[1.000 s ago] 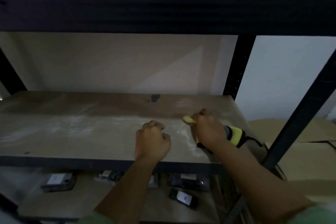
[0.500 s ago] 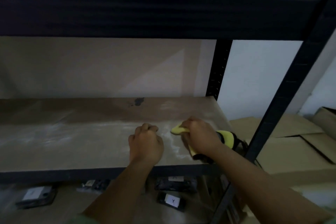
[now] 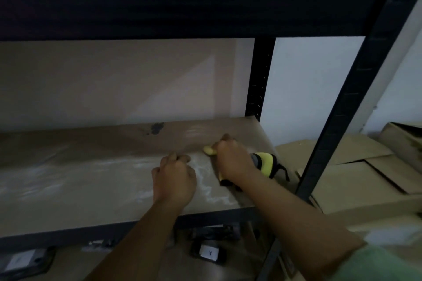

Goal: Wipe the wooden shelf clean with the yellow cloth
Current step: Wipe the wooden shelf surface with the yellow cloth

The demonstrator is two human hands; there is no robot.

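Note:
The wooden shelf (image 3: pixel 80 180) is a dusty brown board in a dark metal rack, with pale smears across its middle. My right hand (image 3: pixel 233 162) presses down near the shelf's right end, closed on the yellow cloth (image 3: pixel 209 150); only a small yellow fold shows past my fingers. My left hand (image 3: pixel 175 180) rests as a fist on the board just left of it, holding nothing. A dark stain (image 3: pixel 156 128) marks the back of the shelf.
A yellow and black object (image 3: pixel 267 163) lies at the shelf's right end behind my right wrist. The rack's dark front post (image 3: pixel 342 102) rises at the right. Cardboard boxes (image 3: pixel 365 178) lie beyond it. Small dark labelled packets (image 3: pixel 209 252) sit on the lower shelf.
My right hand with the cloth has slid a little farther back on the board. My view has shifted right and closer. My left fist has stayed in place.

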